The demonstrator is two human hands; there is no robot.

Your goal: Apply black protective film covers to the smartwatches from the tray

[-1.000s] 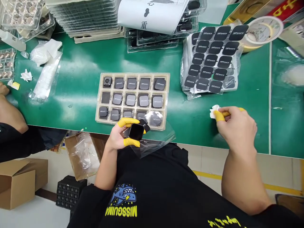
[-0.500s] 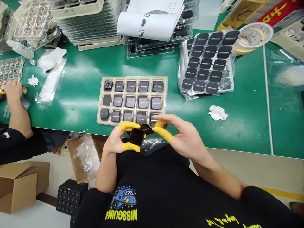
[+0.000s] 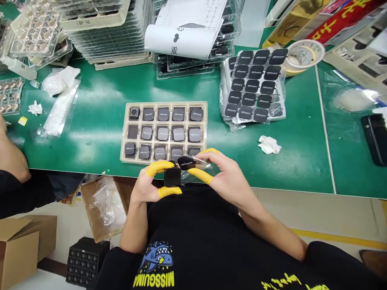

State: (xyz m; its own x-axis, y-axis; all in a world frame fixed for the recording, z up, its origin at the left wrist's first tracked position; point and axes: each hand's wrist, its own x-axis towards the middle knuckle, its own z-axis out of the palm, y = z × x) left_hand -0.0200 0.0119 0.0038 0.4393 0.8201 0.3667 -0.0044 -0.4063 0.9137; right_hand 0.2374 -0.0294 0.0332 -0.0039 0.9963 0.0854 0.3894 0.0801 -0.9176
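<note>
Between its yellow-covered fingertips, my left hand (image 3: 148, 183) grips a square black watch body (image 3: 172, 177) by its edges, dark glossy face up. My right hand (image 3: 225, 173), also with yellow finger covers, pinches a black label with white lettering (image 3: 186, 162) and clear film by its right side. The label is just above and right of the watch body; whether they touch I cannot tell. Behind the hands lies a beige tray (image 3: 123, 143) with rows of compartments. Most hold dark labelled squares; the top left one holds a watch body (image 3: 134, 113), back up.
Stacked label sheets (image 3: 252, 86) lie at the right, beside a tape roll (image 3: 305, 54) and crumpled tissue (image 3: 269, 145). Tray stacks (image 3: 105, 36) and papers (image 3: 181, 40) stand at the back. Another person's arm (image 3: 13, 157) rests at the left edge. A carton (image 3: 87, 201) is below the table.
My right hand has brought the label and film up, and the label's lettering now shows more clearly. The watch body has turned slightly straighter. The view has shifted, and the other person's hand has moved left.
</note>
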